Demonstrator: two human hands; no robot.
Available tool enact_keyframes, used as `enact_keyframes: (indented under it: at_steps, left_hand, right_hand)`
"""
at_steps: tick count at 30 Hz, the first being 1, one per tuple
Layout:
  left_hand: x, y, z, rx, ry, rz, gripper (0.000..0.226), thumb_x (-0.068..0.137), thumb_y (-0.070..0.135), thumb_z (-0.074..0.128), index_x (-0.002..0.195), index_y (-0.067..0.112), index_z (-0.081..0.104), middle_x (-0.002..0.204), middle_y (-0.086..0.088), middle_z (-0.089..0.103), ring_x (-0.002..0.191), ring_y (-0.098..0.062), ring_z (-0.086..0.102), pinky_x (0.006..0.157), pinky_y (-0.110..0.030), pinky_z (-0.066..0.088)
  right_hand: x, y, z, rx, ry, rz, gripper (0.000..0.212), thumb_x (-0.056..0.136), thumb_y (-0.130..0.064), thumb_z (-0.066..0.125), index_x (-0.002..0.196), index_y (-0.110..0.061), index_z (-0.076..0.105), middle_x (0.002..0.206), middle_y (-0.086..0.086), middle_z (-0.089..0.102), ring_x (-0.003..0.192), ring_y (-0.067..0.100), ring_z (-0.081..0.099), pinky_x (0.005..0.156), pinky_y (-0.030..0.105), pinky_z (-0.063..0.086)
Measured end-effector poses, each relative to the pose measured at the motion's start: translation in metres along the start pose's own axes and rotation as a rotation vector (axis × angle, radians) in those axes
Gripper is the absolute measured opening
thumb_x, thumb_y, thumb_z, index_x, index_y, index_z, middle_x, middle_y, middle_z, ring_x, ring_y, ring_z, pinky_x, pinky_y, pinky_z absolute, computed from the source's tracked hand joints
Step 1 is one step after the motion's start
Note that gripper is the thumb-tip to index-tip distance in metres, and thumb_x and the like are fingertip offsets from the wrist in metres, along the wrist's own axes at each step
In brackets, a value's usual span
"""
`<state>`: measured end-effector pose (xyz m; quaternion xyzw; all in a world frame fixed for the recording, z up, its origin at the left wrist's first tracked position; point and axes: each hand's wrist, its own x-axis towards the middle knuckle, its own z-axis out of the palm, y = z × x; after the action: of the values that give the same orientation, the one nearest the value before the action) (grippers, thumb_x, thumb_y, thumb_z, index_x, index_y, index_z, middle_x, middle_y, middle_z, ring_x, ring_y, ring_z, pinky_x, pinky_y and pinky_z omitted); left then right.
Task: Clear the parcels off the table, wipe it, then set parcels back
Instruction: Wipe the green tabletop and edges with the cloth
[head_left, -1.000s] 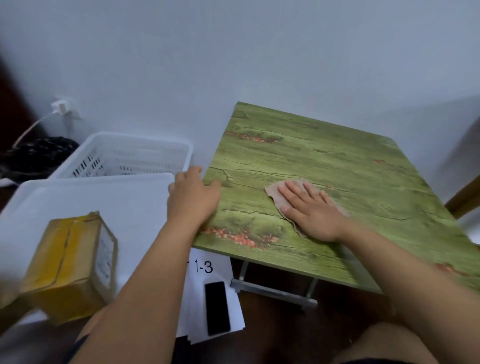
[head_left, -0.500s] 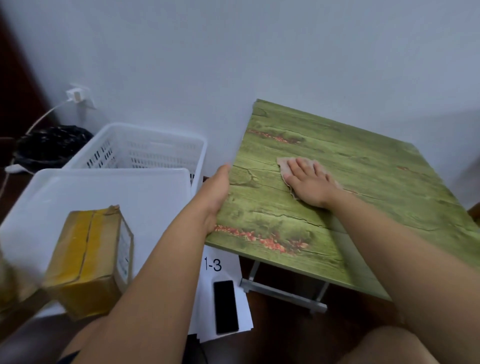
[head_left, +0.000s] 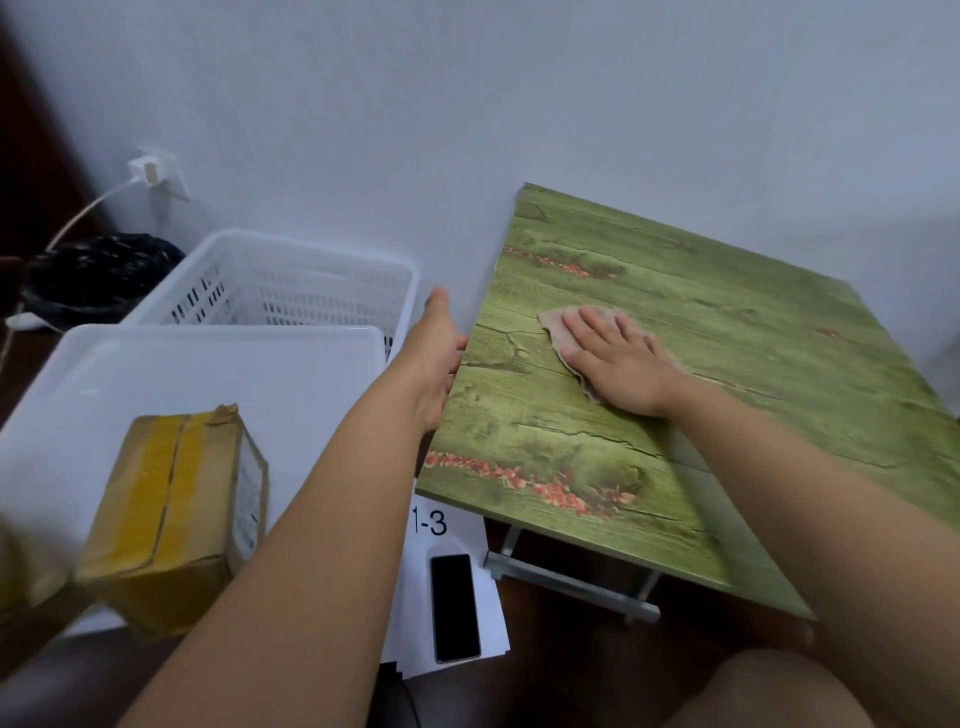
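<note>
On the green table (head_left: 727, 364), near its left edge, we are laying the straight fingers (head_left: 597, 325) of our right hand (head_left: 621, 364) flat on a pinkish cloth (head_left: 558, 325), pressing it against the tabletop; nothing is being pinched, the palm is simply lying on the fabric, which is showing ahead of the fingertips and along the thumb side. Against the left edge of the table, our left hand (head_left: 434, 358) is resting sideways with its fingers stretched out along the rim; we cannot tell whether any of them are curling under the board, since the back of the hand is hiding them. Both bare forearms are reaching in from the near side of the table.

Left of the table, a yellow-taped cardboard parcel (head_left: 176, 519) is sitting in a white tray (head_left: 234, 374), well apart from the tabletop, with a printed label on the side facing the table. Behind the tray, still left of the table, a white slotted basket (head_left: 291, 291) is standing against the wall, and a black bag (head_left: 98, 275) is lying farther left. Below the near left corner of the table, a dark phone (head_left: 456, 607) is lying on white paper (head_left: 457, 525) marked 1-3. Under the near edge of the table, a grey metal frame (head_left: 571, 584) is showing.
</note>
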<state>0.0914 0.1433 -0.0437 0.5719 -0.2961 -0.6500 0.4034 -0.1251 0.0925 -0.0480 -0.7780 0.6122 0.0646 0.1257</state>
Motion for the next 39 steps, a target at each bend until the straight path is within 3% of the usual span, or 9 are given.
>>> enact_keyframes:
  at_steps: [4, 8, 12, 17, 22, 27, 31, 35, 39]
  left_hand:
    - [0.007, 0.002, 0.005, -0.076, 0.034, -0.020, 0.091, 0.093, 0.073, 0.013, 0.125, 0.001, 0.059, 0.123, -0.015, 0.064, 0.105, -0.026, 0.061, 0.071, -0.029, 0.049]
    - [0.012, 0.008, 0.004, -0.123, 0.049, -0.036, 0.094, 0.095, 0.071, 0.015, 0.115, -0.010, 0.058, 0.106, -0.019, 0.064, 0.088, -0.028, 0.060, 0.063, -0.030, 0.045]
    - [0.016, 0.011, -0.001, -0.165, 0.026, -0.073, 0.087, 0.095, 0.070, 0.018, 0.094, -0.005, 0.062, 0.103, -0.023, 0.069, 0.101, -0.035, 0.067, 0.087, -0.040, 0.052]
    - [0.014, 0.013, -0.005, -0.196, -0.019, -0.082, 0.086, 0.096, 0.069, 0.018, 0.094, -0.006, 0.060, 0.105, -0.023, 0.069, 0.086, -0.031, 0.067, 0.077, -0.036, 0.054]
    - [0.020, 0.018, -0.006, -0.204, -0.053, -0.088, 0.078, 0.097, 0.066, 0.021, 0.087, -0.003, 0.056, 0.097, -0.023, 0.069, 0.092, -0.032, 0.068, 0.082, -0.040, 0.053]
    - [0.034, 0.024, -0.002, -0.206, -0.112, -0.094, 0.080, 0.095, 0.068, 0.025, 0.108, -0.003, 0.060, 0.108, -0.020, 0.070, 0.101, -0.032, 0.068, 0.090, -0.042, 0.054]
    - [0.041, 0.030, 0.003, -0.184, -0.118, -0.041, 0.082, 0.096, 0.066, 0.025, 0.136, -0.002, 0.047, 0.122, -0.015, 0.064, 0.109, -0.025, 0.062, 0.085, -0.037, 0.052]
    - [0.044, 0.039, 0.003, -0.195, -0.147, 0.093, 0.080, 0.097, 0.066, 0.021, 0.153, 0.008, 0.027, 0.156, -0.013, 0.033, 0.144, -0.022, 0.031, 0.118, -0.039, 0.025]
    - [0.047, 0.047, 0.004, -0.231, -0.147, 0.131, 0.079, 0.097, 0.066, 0.021, 0.155, 0.011, 0.022, 0.159, -0.014, 0.024, 0.149, -0.021, 0.019, 0.119, -0.035, 0.014]
  right_hand:
    - [0.013, -0.037, -0.001, 0.013, 0.004, -0.039, 0.060, 0.099, -0.062, 0.010, 0.154, -0.043, -0.006, 0.163, -0.014, -0.016, 0.150, 0.024, -0.019, 0.119, 0.050, -0.011]
    - [-0.012, -0.055, 0.010, -0.028, 0.002, -0.214, 0.059, 0.099, -0.063, 0.010, 0.153, -0.047, -0.005, 0.162, -0.018, -0.015, 0.149, 0.018, -0.019, 0.119, 0.046, -0.011]
    - [-0.030, -0.026, 0.011, -0.054, -0.023, -0.298, 0.057, 0.095, -0.066, 0.010, 0.149, -0.054, -0.007, 0.159, -0.026, -0.015, 0.148, 0.010, -0.018, 0.120, 0.041, -0.010]
    - [0.008, -0.024, 0.000, -0.025, -0.013, -0.147, 0.057, 0.099, -0.063, 0.011, 0.152, -0.049, -0.006, 0.162, -0.020, -0.014, 0.150, 0.017, -0.018, 0.120, 0.045, -0.010]
    - [0.027, -0.051, 0.001, -0.026, -0.006, -0.181, 0.058, 0.100, -0.061, 0.012, 0.154, -0.046, -0.005, 0.162, -0.019, -0.014, 0.149, 0.019, -0.019, 0.119, 0.046, -0.011]
    - [0.038, -0.037, -0.006, -0.045, -0.032, -0.241, 0.058, 0.100, -0.061, 0.014, 0.153, -0.048, -0.006, 0.161, -0.022, -0.014, 0.149, 0.013, -0.019, 0.120, 0.043, -0.010]
    - [0.067, -0.030, -0.016, -0.030, -0.017, -0.165, 0.058, 0.100, -0.060, 0.015, 0.154, -0.046, -0.003, 0.162, -0.020, -0.012, 0.150, 0.014, -0.017, 0.119, 0.045, -0.009]
    - [0.103, -0.025, -0.026, -0.017, 0.002, -0.069, 0.059, 0.100, -0.060, 0.015, 0.155, -0.044, -0.003, 0.163, -0.017, -0.012, 0.150, 0.018, -0.015, 0.119, 0.047, -0.008]
    - [0.121, -0.032, -0.029, -0.035, 0.001, -0.053, 0.061, 0.100, -0.061, 0.011, 0.155, -0.042, -0.005, 0.163, -0.015, -0.014, 0.150, 0.023, -0.016, 0.119, 0.050, -0.008]
